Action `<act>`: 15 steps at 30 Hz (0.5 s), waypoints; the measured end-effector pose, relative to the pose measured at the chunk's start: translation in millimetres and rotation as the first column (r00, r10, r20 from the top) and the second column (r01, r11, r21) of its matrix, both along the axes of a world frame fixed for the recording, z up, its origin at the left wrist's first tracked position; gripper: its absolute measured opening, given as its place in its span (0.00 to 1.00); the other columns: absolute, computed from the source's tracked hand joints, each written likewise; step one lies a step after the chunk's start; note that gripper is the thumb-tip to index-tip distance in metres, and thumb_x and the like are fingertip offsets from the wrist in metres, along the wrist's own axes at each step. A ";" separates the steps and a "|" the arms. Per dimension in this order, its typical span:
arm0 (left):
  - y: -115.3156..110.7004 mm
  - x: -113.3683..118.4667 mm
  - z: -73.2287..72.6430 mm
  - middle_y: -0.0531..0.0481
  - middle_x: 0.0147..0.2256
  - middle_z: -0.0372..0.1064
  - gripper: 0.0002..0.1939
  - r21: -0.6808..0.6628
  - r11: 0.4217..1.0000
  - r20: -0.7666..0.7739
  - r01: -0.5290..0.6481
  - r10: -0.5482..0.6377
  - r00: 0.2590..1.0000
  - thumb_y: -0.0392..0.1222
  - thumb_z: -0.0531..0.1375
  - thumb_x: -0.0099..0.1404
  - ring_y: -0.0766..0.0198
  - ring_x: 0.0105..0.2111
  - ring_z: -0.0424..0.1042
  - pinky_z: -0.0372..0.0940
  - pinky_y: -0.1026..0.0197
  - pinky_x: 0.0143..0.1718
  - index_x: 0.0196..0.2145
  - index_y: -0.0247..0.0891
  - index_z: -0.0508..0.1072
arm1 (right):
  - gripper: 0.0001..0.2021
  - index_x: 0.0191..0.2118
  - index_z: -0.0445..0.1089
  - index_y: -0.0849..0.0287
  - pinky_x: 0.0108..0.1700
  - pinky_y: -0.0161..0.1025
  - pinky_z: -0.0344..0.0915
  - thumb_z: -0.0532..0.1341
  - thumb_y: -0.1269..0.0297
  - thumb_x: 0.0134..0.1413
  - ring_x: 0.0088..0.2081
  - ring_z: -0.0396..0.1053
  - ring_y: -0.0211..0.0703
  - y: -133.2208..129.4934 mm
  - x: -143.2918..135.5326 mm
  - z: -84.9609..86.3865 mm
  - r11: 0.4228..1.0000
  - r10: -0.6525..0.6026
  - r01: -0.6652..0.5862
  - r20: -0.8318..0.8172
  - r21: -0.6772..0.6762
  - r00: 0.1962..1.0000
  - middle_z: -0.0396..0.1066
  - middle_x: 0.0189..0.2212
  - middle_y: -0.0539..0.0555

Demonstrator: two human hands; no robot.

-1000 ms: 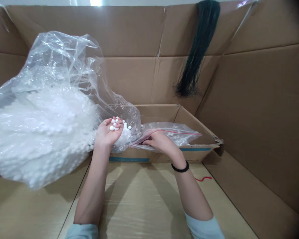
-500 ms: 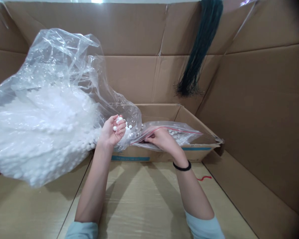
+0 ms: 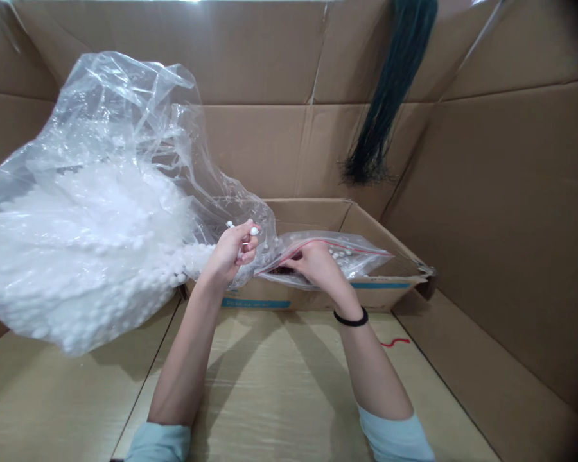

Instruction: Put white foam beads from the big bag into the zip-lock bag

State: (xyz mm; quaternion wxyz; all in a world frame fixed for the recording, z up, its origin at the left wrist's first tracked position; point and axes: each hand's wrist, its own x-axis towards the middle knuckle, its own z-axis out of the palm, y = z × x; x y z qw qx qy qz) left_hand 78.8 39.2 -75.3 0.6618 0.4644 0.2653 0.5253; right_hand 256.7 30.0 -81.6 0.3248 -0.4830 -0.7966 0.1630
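Note:
My left hand [image 3: 234, 251] is closed, with a small white foam ball [image 3: 253, 231] pinched at thumb and fingertip. Its other fingers are curled, and what they cover is partly hidden. Behind it lies the mouth of a big clear plastic bag [image 3: 130, 109] filled with white foam balls [image 3: 91, 237]. My right hand [image 3: 318, 262] reaches into the opening of a zip bag [image 3: 366, 247] with a red seal line. Thumb and fingers come together at the bag's edge; what they hold, if anything, is hidden. Some small balls show inside the zip bag.
Both bags rest on a shallow cardboard box [image 3: 318, 299] with blue stripes. A bundle of dark green strands [image 3: 390, 96] hangs over the tall cardboard wall [image 3: 255, 58]. A red string [image 3: 395, 342] lies on the wooden table [image 3: 270, 385], right of my right forearm.
My left hand has turned from palm-up with several balls to a pinch on one ball, and moved slightly right. My right hand stays nearly in place at the zip bag.

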 end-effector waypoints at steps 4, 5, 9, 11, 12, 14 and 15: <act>-1.1 0.2 -0.9 0.60 0.15 0.49 0.15 0.036 0.999 -0.056 0.025 -0.023 0.998 0.50 0.54 0.63 0.80 0.10 0.47 0.37 0.72 0.11 0.27 0.34 0.64 | 0.07 0.27 0.78 0.58 0.32 0.33 0.65 0.63 0.74 0.46 0.28 0.73 0.39 -6.2 -1.9 6.9 0.999 -0.040 0.038 0.042 0.033 0.998 0.78 0.26 0.52; -1.5 0.4 -0.8 0.60 0.15 0.49 0.16 0.036 0.999 -0.066 0.029 -0.027 0.997 0.50 0.54 0.63 0.80 0.10 0.46 0.37 0.72 0.12 0.27 0.34 0.64 | 0.08 0.27 0.78 0.57 0.32 0.33 0.65 0.62 0.75 0.46 0.28 0.73 0.39 -9.0 -1.1 9.8 0.998 -0.043 0.040 0.056 0.056 0.997 0.78 0.27 0.51; -2.7 2.3 -0.3 0.61 0.15 0.44 0.19 0.035 0.999 -0.088 0.011 -0.008 0.996 0.54 0.52 0.63 0.79 0.10 0.44 0.37 0.72 0.12 0.25 0.34 0.63 | 0.10 0.28 0.78 0.55 0.35 0.34 0.66 0.62 0.76 0.47 0.31 0.74 0.40 -25.5 9.7 24.0 0.985 -0.029 0.011 0.102 0.170 0.994 0.78 0.29 0.50; -4.4 4.7 0.9 0.62 0.15 0.42 0.20 0.044 0.999 -0.111 -0.019 0.023 0.994 0.54 0.51 0.64 0.79 0.11 0.42 0.37 0.71 0.12 0.25 0.34 0.62 | 0.09 0.26 0.78 0.56 0.37 0.35 0.66 0.62 0.76 0.47 0.32 0.74 0.41 -36.8 17.6 31.7 0.983 -0.002 -0.020 0.121 0.183 0.993 0.78 0.29 0.50; -5.9 6.5 1.9 0.62 0.15 0.41 0.19 0.056 0.998 -0.129 -0.042 0.049 0.990 0.53 0.51 0.64 0.79 0.11 0.42 0.37 0.71 0.13 0.25 0.34 0.62 | 0.09 0.25 0.77 0.56 0.37 0.35 0.66 0.62 0.76 0.47 0.33 0.74 0.41 -42.8 21.0 35.3 0.984 0.026 -0.048 0.126 0.171 0.992 0.78 0.28 0.50; -10.5 11.6 4.1 0.62 0.15 0.41 0.18 0.093 0.989 -0.163 -0.118 0.132 0.978 0.51 0.51 0.65 0.78 0.12 0.42 0.38 0.71 0.13 0.25 0.35 0.62 | 0.08 0.24 0.77 0.55 0.37 0.35 0.67 0.62 0.74 0.47 0.33 0.74 0.42 -53.7 25.0 41.1 0.984 0.098 -0.110 0.084 0.143 0.992 0.78 0.28 0.49; -13.5 14.7 5.2 0.62 0.16 0.42 0.17 0.094 0.983 -0.178 -0.156 0.170 0.969 0.51 0.52 0.65 0.78 0.13 0.42 0.39 0.71 0.14 0.26 0.35 0.61 | 0.08 0.24 0.77 0.55 0.37 0.35 0.67 0.62 0.72 0.48 0.34 0.74 0.42 -57.8 25.0 42.9 0.982 0.127 -0.130 0.033 0.140 0.991 0.77 0.28 0.49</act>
